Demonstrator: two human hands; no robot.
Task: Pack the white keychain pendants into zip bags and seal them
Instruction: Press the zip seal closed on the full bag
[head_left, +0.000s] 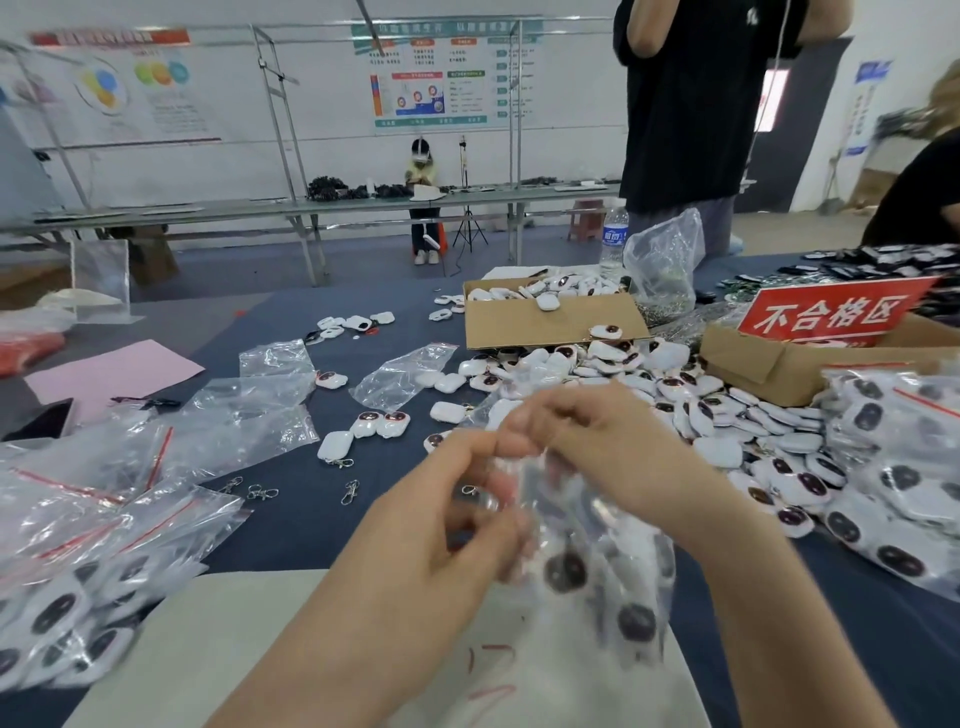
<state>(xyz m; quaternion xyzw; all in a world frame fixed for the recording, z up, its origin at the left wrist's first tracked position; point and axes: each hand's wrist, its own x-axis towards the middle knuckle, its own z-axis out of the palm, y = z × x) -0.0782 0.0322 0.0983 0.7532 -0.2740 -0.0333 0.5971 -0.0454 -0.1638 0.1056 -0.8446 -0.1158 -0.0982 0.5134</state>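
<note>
A clear zip bag (597, 571) filled with white keychain pendants hangs blurred between my hands, over the near table edge. My left hand (447, 525) pinches the bag's top edge on the left. My right hand (592, 441) pinches the same top edge on the right, fingertips close to the left hand's. A big heap of loose white pendants (675, 405) lies just behind my right hand. Empty zip bags (244, 421) lie spread on the dark cloth to the left.
Filled bags pile up at the left (57, 623) and right (898, 478). Two cardboard boxes (550, 322) (779, 364), a red sign (831, 312), a water bottle (614, 239) and a pink sheet (114, 374) stand behind. Loose metal clasps (260, 491) lie nearby. A person in black (691, 104) stands across the table.
</note>
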